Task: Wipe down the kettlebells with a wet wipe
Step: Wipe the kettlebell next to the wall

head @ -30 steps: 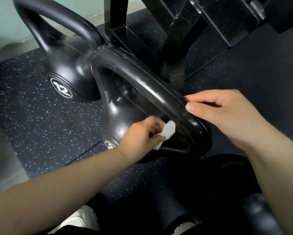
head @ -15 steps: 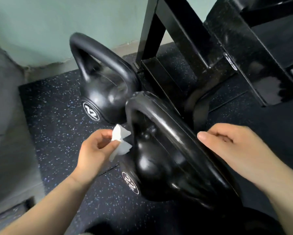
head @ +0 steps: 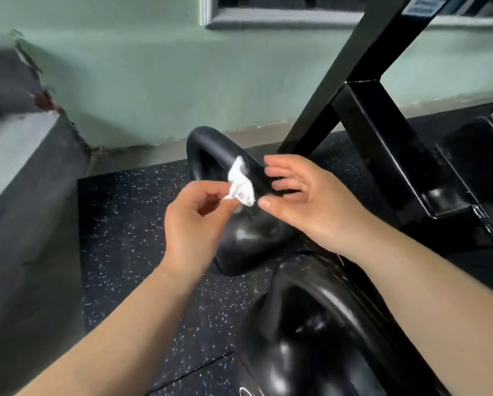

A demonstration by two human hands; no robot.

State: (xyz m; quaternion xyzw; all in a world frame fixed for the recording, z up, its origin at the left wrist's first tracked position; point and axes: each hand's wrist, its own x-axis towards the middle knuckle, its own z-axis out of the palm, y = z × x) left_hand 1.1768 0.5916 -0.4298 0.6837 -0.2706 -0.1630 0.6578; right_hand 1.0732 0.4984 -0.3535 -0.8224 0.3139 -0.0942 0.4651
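Between both hands, crumpled white wet wipe (head: 240, 184) over glossy black kettlebell (head: 248, 238).

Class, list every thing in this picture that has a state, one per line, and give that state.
Wipe: crumpled, pinched in the left hand, off both kettlebells.
Left hand: shut on the wipe.
Right hand: open, fingers spread, holding nothing.
Far kettlebell: upright on the floor, handle up.
Near kettlebell: on the floor, untouched by either hand.
Rack: standing beside the kettlebells.
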